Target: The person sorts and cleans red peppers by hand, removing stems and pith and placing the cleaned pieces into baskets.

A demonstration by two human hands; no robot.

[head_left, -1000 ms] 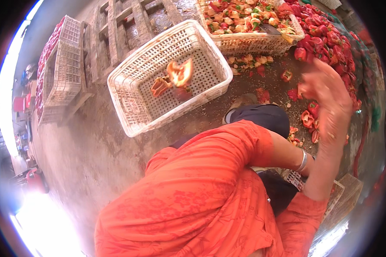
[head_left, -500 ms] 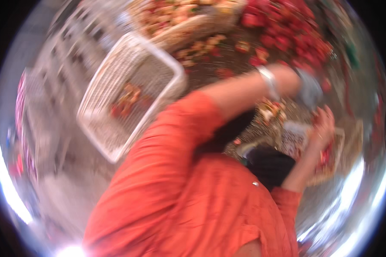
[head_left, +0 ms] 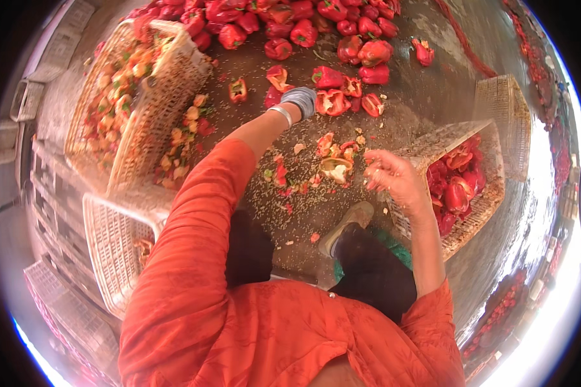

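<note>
My left hand point(head_left: 301, 100), in a grey glove with a pale band at the wrist, reaches out over the floor among cut red bell peppers. Beside it lie a halved pepper point(head_left: 332, 102) and a pepper piece point(head_left: 279, 78); its fingers are hidden from view. Bare and loosely bent, my right hand point(head_left: 392, 177) hangs with fingers apart and nothing visible in it. It is close to the crate of red peppers point(head_left: 410, 219) on the right. Pepper scraps with a pale core point(head_left: 336, 169) lie on the floor between my hands.
A heap of whole red peppers point(head_left: 290, 19) spreads across the far floor. On the left stands a basket of cores and scraps point(head_left: 132, 151), with a white crate point(head_left: 106, 235) nearer me. Seeds litter the floor around my shoe point(head_left: 352, 222). Another crate point(head_left: 507, 122) stands far right.
My view has swung to the right and steadied from a blur. My hands, close together before, are now apart, with the left out by the cut peppers and the right by the crate.
</note>
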